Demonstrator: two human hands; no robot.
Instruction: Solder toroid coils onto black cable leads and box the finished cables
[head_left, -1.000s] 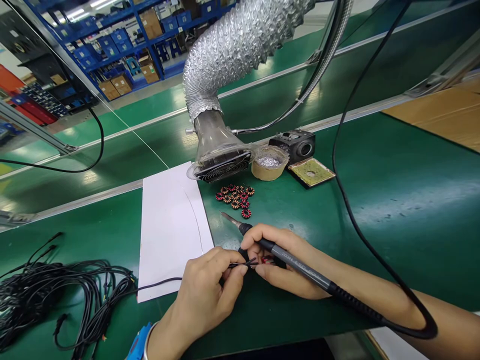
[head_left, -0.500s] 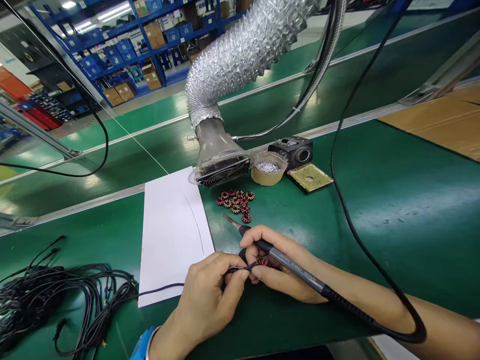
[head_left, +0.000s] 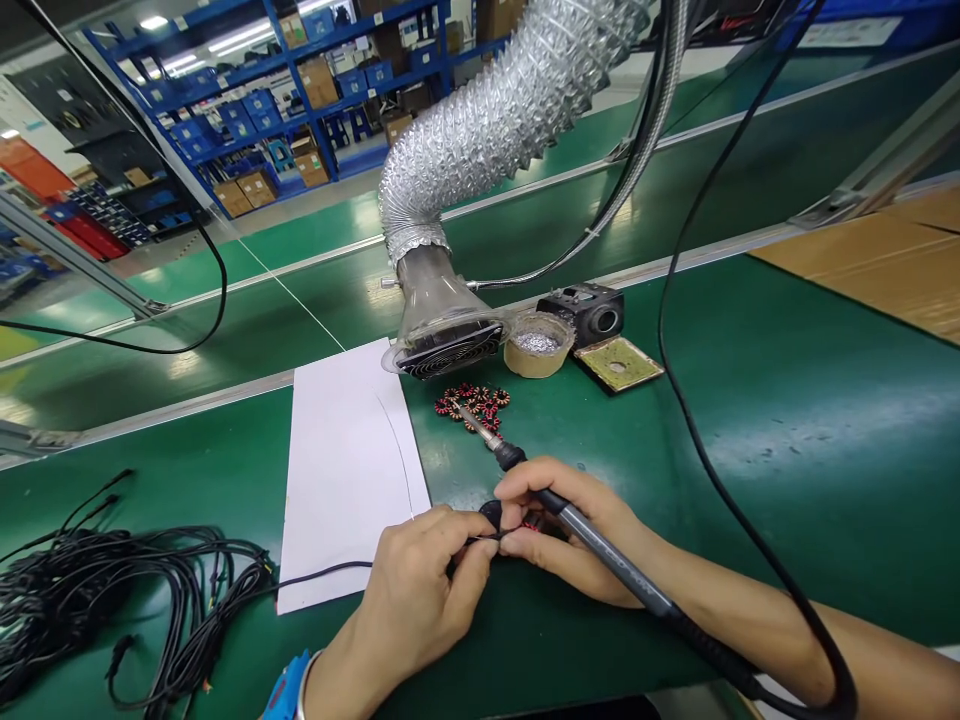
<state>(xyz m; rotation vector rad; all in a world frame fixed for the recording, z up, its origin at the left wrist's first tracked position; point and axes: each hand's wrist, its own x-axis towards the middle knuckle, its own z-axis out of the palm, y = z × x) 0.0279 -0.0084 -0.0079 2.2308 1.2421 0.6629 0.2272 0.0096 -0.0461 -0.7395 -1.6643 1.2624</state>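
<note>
Green bench point(head_left: 787, 420): hands pinch cable point(head_left: 322, 573), soldering iron point(head_left: 600, 545).

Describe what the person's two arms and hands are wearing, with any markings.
Both hands are bare, with no gloves or rings visible. The left hand has a blue band with a red patch and a pale edge at the wrist, low in the picture. The right hand leads to a bare forearm with no sleeve, watch or band in view.

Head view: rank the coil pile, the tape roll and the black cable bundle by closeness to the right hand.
1. Coil pile, just beyond the right hand.
2. Tape roll, farther back beside the fume hood.
3. Black cable bundle, far left.
</note>
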